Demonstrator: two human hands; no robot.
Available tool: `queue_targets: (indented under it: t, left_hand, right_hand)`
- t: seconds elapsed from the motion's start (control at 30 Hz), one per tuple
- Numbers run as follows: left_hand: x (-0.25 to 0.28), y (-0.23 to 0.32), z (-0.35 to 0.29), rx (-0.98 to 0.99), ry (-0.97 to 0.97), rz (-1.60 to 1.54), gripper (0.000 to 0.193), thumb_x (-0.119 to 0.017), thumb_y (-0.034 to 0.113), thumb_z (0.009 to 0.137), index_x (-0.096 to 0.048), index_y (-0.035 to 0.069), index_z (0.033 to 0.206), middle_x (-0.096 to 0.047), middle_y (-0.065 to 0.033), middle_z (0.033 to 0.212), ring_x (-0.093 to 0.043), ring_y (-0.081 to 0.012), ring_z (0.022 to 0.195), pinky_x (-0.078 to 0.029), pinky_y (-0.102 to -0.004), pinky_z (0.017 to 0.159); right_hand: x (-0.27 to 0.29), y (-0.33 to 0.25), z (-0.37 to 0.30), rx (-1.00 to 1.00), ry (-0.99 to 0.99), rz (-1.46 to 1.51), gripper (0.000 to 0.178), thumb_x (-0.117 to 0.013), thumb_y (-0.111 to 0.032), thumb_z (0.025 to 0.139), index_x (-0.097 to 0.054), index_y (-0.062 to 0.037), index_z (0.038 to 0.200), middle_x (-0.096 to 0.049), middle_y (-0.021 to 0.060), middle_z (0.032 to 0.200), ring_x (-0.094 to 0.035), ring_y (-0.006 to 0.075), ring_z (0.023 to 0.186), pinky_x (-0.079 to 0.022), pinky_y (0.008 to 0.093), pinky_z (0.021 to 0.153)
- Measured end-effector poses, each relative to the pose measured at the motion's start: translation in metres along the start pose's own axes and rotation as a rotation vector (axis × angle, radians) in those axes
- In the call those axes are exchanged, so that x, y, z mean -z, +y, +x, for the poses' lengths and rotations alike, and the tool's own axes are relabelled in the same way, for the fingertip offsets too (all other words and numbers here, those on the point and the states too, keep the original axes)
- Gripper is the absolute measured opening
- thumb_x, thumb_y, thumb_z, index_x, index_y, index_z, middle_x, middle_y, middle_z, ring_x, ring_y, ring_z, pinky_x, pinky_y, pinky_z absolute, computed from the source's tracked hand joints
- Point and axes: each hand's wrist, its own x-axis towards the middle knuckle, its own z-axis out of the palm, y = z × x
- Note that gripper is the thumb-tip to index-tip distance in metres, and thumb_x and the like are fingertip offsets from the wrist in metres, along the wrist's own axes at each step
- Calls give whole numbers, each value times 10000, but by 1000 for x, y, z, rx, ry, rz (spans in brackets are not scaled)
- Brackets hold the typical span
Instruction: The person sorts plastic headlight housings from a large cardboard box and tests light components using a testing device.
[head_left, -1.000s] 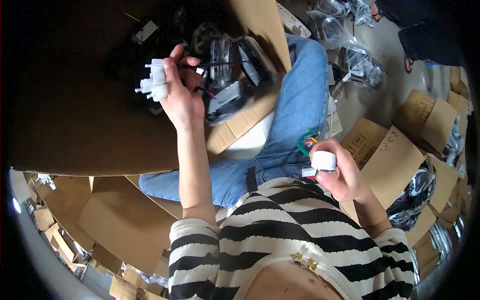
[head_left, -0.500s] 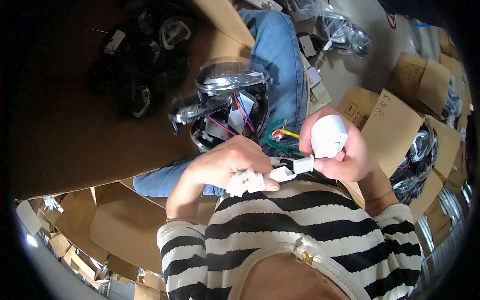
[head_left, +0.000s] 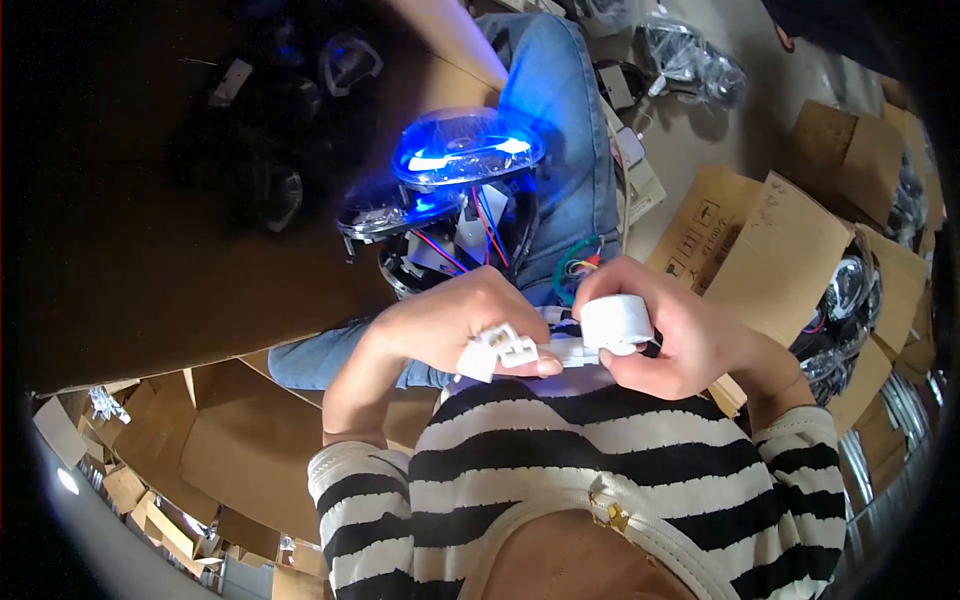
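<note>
My left hand (head_left: 465, 312) is closed around a bunch of white plastic plug connectors (head_left: 500, 350). Between the two hands, a pair of white connectors (head_left: 574, 352) meets end to end, one side pinched by each hand. My right hand (head_left: 690, 335) also holds a white cylinder like a roll of tape (head_left: 614, 322), which partly covers the fingers. Beyond them, a round clear-lensed lamp (head_left: 462, 150) glows bright blue by my knee. A second lamp (head_left: 385, 215) lies against it, with red and blue wires (head_left: 487, 225) below.
A deep cardboard box (head_left: 180, 290) with dark lamps inside fills the left. Open cartons (head_left: 780, 235) of bagged lamps stand at the right. A plastic-wrapped lamp (head_left: 690, 65) lies on the floor ahead. A green cable loop (head_left: 568, 268) hangs just past my hands.
My right hand has moved left, bringing its connector against the left hand's. The lamp has lit up blue. The white cylinder has turned and shifted left and down.
</note>
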Motion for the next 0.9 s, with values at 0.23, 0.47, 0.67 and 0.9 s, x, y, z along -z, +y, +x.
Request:
queue_targets:
  t: [0.23,0.47,0.67,0.9]
  left_hand:
    - [-13,3,-3,70,56,52,265,-563,218,717,-484,21,558,-434,-96,489,-414,-248,441,-311,-302,408]
    - [-24,-2,-4,74,132,51,266,-573,204,710,-472,15,553,-442,-93,494,-417,-250,437,-315,-309,409]
    - [-24,10,-13,67,239,251,256,-576,222,705,-490,23,569,-459,-87,507,-452,-246,464,-332,-308,415]
    - [-63,69,-108,-236,1667,-2,245,-536,232,716,-554,-7,769,-554,-113,639,-551,-201,552,-469,-325,538]
  right_hand:
    - [-8,14,-2,209,77,163,325,-446,-49,602,-355,-14,911,-413,90,833,-405,145,705,-328,236,624]
    - [-10,20,-4,225,179,-47,284,-499,-106,669,-394,17,902,-498,96,690,-492,181,544,-383,262,516]
    - [-13,21,3,297,239,79,307,-490,-159,663,-399,-1,911,-450,49,744,-419,100,612,-338,210,527]
    - [3,15,-2,241,412,117,311,-455,-229,706,-383,-3,908,-426,37,758,-374,68,629,-311,182,559]
